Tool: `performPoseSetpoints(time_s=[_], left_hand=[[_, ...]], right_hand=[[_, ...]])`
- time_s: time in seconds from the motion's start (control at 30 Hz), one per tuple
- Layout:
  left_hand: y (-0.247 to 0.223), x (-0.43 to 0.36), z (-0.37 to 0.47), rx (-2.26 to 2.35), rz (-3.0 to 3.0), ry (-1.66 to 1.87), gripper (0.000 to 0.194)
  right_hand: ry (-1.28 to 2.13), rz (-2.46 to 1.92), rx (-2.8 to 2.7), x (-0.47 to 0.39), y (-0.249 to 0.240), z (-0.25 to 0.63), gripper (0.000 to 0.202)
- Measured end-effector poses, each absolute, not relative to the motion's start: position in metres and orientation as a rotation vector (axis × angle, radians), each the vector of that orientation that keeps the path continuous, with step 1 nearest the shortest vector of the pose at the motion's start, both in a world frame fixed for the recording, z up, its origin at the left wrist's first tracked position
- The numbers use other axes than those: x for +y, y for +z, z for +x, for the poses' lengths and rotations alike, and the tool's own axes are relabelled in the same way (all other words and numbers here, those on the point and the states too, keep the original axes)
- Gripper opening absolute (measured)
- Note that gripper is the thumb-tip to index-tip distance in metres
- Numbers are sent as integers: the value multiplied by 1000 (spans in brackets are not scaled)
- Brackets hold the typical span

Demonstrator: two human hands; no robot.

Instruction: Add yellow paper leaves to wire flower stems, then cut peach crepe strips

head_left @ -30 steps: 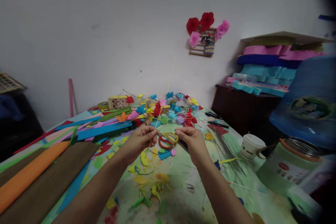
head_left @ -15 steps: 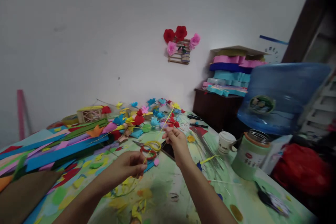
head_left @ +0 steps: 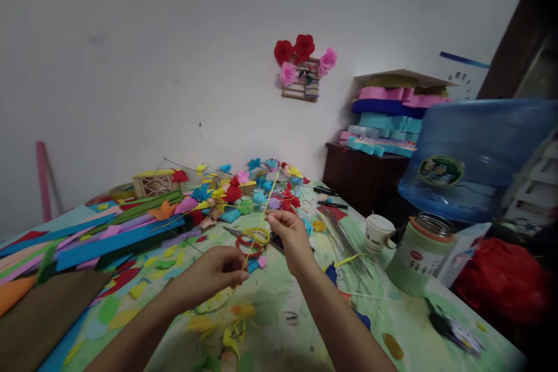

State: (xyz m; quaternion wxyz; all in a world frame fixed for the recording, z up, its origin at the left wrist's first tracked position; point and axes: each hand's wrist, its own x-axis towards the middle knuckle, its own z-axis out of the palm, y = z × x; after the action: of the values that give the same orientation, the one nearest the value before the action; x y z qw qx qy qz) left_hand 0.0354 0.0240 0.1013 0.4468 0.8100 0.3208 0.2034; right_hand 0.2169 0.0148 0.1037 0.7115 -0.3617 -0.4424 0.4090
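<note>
A thin yellow strip [head_left: 272,190] runs upright and slightly tilted between my two hands. My left hand [head_left: 229,270] pinches its lower part, with the fingers curled round. Higher and to the right, my right hand [head_left: 288,232] pinches the strip between thumb and forefinger, and its upper end sticks up free. Behind the hands lie scissors with yellow handles [head_left: 257,236] and a pair of red handles [head_left: 249,249]. A dark flat object [head_left: 277,242] is partly hidden by my right hand. Paper flowers [head_left: 233,190] in several colours cluster farther back.
Coloured paper strips [head_left: 122,244] and a brown sheet [head_left: 43,314] cover the left side. Thin wires [head_left: 349,244], a paper cup [head_left: 377,233], a green flask [head_left: 418,256] and black-handled scissors [head_left: 440,325] are at the right. A blue water bottle [head_left: 475,157] stands behind them.
The view has shifted slightly. The yellow strip now stands more upright between my hands. Both hands still hold it, and my left hand sits a little lower beneath the scissors.
</note>
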Motion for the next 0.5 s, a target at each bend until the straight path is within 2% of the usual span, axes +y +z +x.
performPoseSetpoints(time_s=[0.2, 0.33, 0.5], left_hand=[[89, 17, 53, 767, 1843, 692, 22], [95, 14, 52, 793, 1872, 717, 22], [116, 16, 35, 901, 1814, 1078, 21]], right_hand=[[1184, -745, -946, 4, 99, 190, 20], [1191, -733, -963, -1, 100, 186, 20], [1319, -728, -1011, -7, 102, 182, 28]])
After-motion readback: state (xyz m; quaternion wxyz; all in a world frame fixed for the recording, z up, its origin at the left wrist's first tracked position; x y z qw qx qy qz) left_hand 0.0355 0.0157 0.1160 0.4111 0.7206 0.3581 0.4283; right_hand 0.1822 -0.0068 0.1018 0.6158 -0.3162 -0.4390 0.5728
